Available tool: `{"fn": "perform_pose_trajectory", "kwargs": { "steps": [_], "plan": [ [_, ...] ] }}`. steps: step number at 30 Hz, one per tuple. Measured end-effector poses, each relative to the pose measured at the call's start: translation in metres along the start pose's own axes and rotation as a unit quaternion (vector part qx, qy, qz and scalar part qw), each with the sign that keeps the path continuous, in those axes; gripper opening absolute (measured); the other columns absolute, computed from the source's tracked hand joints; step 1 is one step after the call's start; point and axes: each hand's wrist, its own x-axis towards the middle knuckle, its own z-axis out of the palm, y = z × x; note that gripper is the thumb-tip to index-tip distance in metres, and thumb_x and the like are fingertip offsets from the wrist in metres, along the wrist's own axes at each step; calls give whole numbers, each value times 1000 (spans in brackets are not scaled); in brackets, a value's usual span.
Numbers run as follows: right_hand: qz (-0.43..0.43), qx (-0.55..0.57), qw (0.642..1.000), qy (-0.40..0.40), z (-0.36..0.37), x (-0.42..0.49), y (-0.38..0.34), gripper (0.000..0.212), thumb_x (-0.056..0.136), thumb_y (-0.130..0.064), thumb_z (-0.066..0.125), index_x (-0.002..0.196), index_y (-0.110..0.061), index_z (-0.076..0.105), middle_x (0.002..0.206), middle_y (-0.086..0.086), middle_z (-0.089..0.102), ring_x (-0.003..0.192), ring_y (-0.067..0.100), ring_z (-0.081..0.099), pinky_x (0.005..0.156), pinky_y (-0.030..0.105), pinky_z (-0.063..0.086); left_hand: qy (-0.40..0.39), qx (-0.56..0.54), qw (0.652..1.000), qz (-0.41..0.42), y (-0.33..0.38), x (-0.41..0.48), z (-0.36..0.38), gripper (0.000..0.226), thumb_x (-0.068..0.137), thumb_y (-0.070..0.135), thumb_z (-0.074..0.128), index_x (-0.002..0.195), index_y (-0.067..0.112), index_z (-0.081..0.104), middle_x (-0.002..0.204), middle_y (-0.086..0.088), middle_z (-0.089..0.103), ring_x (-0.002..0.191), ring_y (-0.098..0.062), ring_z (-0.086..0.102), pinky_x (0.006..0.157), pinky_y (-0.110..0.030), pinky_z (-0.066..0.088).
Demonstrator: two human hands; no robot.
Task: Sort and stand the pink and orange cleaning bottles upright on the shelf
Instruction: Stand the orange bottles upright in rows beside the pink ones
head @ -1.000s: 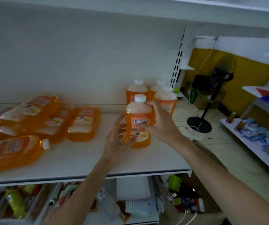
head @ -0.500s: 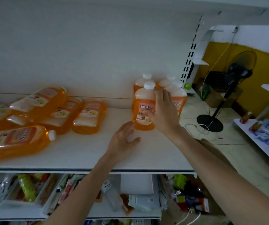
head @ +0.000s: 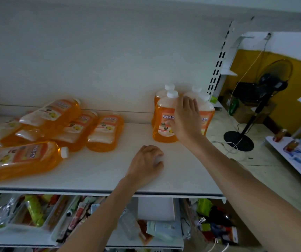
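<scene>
Orange cleaning bottles stand upright in a cluster of four at the right end of the white shelf, white caps up, close to the back panel. The right arm reaches forward and up from the lower right, wrist nearly straight. The right hand holds the front-left bottle from its right side: the thumb presses on the label, while the fingers point upward, slightly spread, into the gap between this bottle and its neighbours. The bottle's base sits on the shelf.

The left arm comes up from the bottom centre. The left hand rests knuckles-up on the bare shelf board in front of the cluster, fingers loosely curled under and gripping nothing.

Several more orange bottles lie on their sides in a loose heap at the left of the same shelf, some overlapping. A standing fan is on the floor beyond the shelf end.
</scene>
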Motion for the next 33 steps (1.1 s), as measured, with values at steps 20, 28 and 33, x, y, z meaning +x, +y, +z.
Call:
{"fn": "perform_pose_trajectory", "kwargs": {
  "steps": [20,28,33],
  "plan": [
    [-61,201,976,51,18,16,-92,58,90,-36,48,134,0,39,142,24,34,131,39,33,102,46,39,144,-23,978,-148,-84,2,-115,36,87,13,55,123,15,53,129,-9,52,118,-28,47,93,-39,43],
    [104,346,907,-215,59,30,-118,60,93,-47,48,142,-16,34,139,6,43,122,23,48,98,38,44,156,76,981,-87,-97,-16,-92,40,88,24,30,100,0,60,97,-19,65,88,-34,64,78,-41,51],
    [175,438,842,-260,74,30,-137,56,84,-50,61,133,-27,45,120,-9,52,104,10,52,84,26,47,170,83,982,-10,-100,-15,-84,27,88,9,36,99,-1,58,93,-19,60,82,-35,60,71,-41,55]
  ]
}}
